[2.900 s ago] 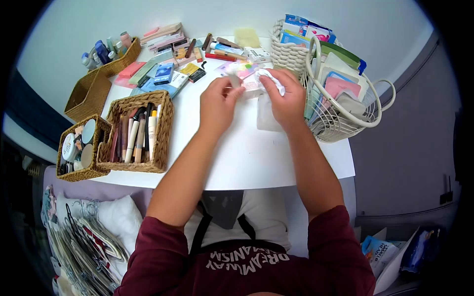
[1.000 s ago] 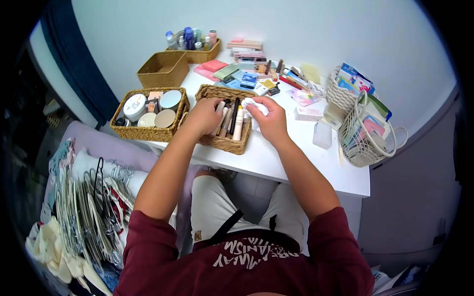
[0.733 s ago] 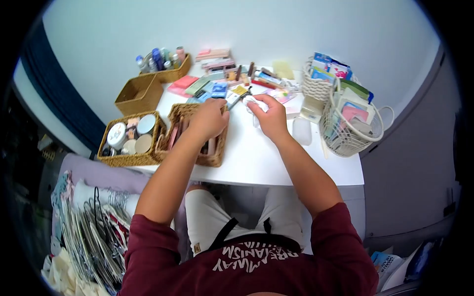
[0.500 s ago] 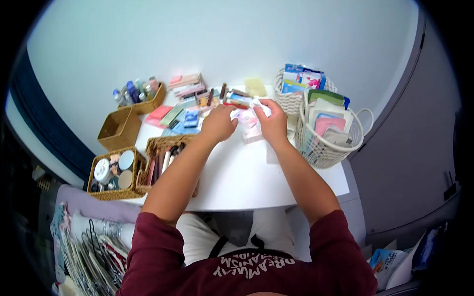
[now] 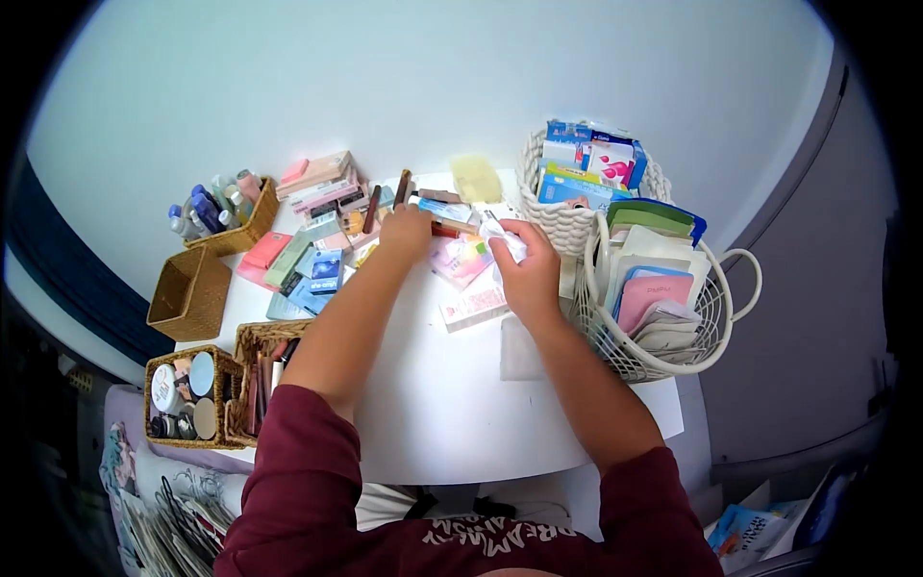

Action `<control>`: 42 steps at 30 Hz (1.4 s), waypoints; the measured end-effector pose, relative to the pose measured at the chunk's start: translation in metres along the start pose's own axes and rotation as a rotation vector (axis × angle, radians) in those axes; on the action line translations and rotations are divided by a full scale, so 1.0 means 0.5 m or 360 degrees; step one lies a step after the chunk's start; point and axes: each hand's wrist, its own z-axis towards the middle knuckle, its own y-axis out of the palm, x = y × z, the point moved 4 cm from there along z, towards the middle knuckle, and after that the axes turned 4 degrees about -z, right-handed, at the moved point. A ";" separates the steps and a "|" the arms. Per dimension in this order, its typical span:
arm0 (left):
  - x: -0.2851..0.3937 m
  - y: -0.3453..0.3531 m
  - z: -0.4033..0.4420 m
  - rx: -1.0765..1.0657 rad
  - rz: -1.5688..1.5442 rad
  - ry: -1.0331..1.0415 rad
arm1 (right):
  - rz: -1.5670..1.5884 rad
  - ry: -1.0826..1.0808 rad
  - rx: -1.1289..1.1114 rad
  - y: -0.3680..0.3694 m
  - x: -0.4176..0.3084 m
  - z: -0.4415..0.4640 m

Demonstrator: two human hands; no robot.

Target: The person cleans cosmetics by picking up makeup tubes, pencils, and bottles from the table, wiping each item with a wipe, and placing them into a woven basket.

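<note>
My right hand (image 5: 529, 269) pinches a crumpled white tissue (image 5: 507, 242) above the table, its thumb and fingers closed on it. My left hand (image 5: 408, 231) is down among small cosmetics at the back middle. Its fingers point away and are mostly hidden, so whether they grip anything does not show. Just right of it lie a blue and white tube (image 5: 444, 208) and a reddish stick (image 5: 445, 231). Dark brown tubes (image 5: 372, 209) stand out beyond the left hand. Between my hands are a pink and pastel packet (image 5: 460, 260) and a pale pink box (image 5: 474, 309).
Small boxes and a blue box (image 5: 327, 270) lie left of my hands. Wicker baskets (image 5: 189, 300) line the left edge, most holding bottles, jars or pencils. A rope basket (image 5: 558, 222) of boxes and a white handled basket (image 5: 707, 361) of packets stand right. A yellowish sheet (image 5: 476, 179) lies behind.
My left hand has moved left, away from the right hand, and down among the cosmetics. The right hand still holds the tissue. The view has shifted, with the table now lower in it.
</note>
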 end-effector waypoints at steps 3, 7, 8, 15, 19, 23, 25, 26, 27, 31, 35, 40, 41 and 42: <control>-0.003 0.015 0.019 0.0033 0.0060 0.0085 | -0.0035 -0.0030 -0.0017 0.006 0.008 0.000; 0.004 -0.006 0.005 0.0157 0.0123 0.0174 | -0.0050 0.0010 -0.0040 0.003 0.016 -0.007; 0.005 -0.015 0.001 0.0126 0.0132 0.0163 | -0.0045 0.0015 -0.0038 0.000 0.015 -0.011; 0.044 -0.122 -0.105 0.0008 -0.0315 -0.0108 | 0.0086 -0.0060 -0.0103 -0.029 -0.024 -0.049; 0.105 -0.158 -0.208 -0.0125 -0.1715 -0.0363 | 0.0138 -0.0128 -0.0131 -0.045 -0.046 -0.085; 0.170 -0.121 -0.310 -0.0376 -0.3101 -0.0463 | 0.0172 -0.0234 -0.0071 -0.062 -0.049 -0.109; 0.178 -0.088 -0.334 -0.0413 -0.3542 -0.0434 | 0.0104 -0.0215 -0.0080 -0.069 -0.043 -0.133; 0.177 -0.074 -0.341 -0.0382 -0.3539 -0.0407 | 0.0077 -0.0210 -0.0080 -0.068 -0.037 -0.141; 0.175 -0.065 -0.349 -0.0353 -0.3532 -0.0387 | 0.0002 -0.0357 -0.0059 -0.074 -0.054 -0.143; 0.173 -0.068 -0.380 -0.0294 -0.3502 -0.0317 | -0.0115 -0.0609 -0.0020 -0.088 -0.078 -0.143; 0.201 -0.085 -0.394 -0.0297 -0.3473 -0.0374 | -0.0091 -0.0799 0.0022 -0.087 -0.088 -0.150; 0.205 -0.063 -0.395 -0.0192 -0.3488 -0.0584 | -0.0095 -0.0807 -0.0184 -0.064 -0.082 -0.167; 0.201 -0.058 -0.392 -0.0171 -0.3500 -0.0595 | -0.0116 -0.0819 -0.0236 -0.057 -0.082 -0.172; 0.198 -0.054 -0.388 -0.0148 -0.3510 -0.0605 | -0.0135 -0.0833 -0.0286 -0.048 -0.082 -0.176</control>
